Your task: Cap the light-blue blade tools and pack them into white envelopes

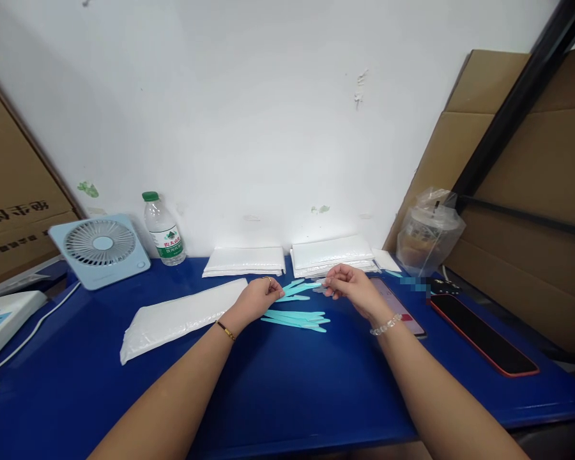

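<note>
Your left hand [259, 298] grips several teal strips [299, 291] near their ends over the desk [287, 396], while your right hand [349, 285] has its fingers pinched at the tip of one. A loose bundle [294, 318] of similar strips lies just nearer you; a white padded envelope [182, 321] lies beside your left hand.

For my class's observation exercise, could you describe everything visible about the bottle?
The bottle is clear, seemingly plastic, with a green cap in place and a white-and-green label bearing red characters. It stands upright on the blue table, by the wall, just right of the pale blue fan without touching it. I cannot tell how full it is or whether it meets the wall.
</note>
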Action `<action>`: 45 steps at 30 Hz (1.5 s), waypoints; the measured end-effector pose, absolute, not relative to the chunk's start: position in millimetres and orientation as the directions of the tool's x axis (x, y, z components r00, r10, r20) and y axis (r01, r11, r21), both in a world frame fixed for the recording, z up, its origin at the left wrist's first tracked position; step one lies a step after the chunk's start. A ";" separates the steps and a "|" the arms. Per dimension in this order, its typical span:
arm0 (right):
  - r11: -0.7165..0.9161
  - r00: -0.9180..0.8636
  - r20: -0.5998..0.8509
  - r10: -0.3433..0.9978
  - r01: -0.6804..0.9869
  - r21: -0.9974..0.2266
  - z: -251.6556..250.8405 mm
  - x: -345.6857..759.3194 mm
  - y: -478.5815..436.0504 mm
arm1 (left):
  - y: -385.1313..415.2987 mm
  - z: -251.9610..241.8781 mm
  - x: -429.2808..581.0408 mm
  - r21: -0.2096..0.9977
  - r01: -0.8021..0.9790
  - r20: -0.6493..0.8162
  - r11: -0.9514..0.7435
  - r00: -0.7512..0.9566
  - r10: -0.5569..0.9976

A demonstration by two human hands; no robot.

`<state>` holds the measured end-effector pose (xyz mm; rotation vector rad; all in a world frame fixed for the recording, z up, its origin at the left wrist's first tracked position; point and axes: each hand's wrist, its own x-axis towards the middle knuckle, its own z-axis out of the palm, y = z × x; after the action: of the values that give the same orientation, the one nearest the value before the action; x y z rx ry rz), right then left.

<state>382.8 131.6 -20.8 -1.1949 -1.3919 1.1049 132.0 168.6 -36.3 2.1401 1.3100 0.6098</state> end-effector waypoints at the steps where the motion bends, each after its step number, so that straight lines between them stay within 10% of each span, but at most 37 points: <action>1: 0.112 -0.079 0.103 0.992 0.120 -0.987 -21.3 380.2 131.0 | 168.0 -36.1 132.7 0.660 0.651 0.094 -0.375 0.423 0.901; 7: 0.146 -0.148 0.104 0.984 0.311 -0.939 -23.1 377.8 131.6 | 165.7 -34.3 135.5 0.612 0.673 0.130 -0.415 0.432 0.892; 13: 0.140 -0.012 0.231 0.973 0.828 -0.544 -28.8 406.5 141.0 | 166.0 -31.4 132.4 0.441 0.769 0.236 -0.463 0.398 0.886; 28: 0.162 -0.131 0.156 0.979 0.965 -0.208 -39.9 392.0 142.1 | 146.4 -24.3 146.9 0.400 0.703 0.044 -0.588 0.627 0.778; 36: 0.246 -0.168 0.203 0.965 0.851 -0.464 -33.4 395.0 137.9 | 141.6 -25.3 151.9 0.461 0.684 -0.002 -0.565 0.637 0.771; 45: 0.238 -0.084 0.222 0.971 0.352 -0.905 -18.2 393.3 134.9 | 154.6 -27.8 142.1 0.669 0.612 0.071 -0.422 0.513 0.856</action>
<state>393.3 134.9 -18.2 -1.2635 -1.6083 0.8624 142.1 154.6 -27.8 2.1745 1.1930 0.5479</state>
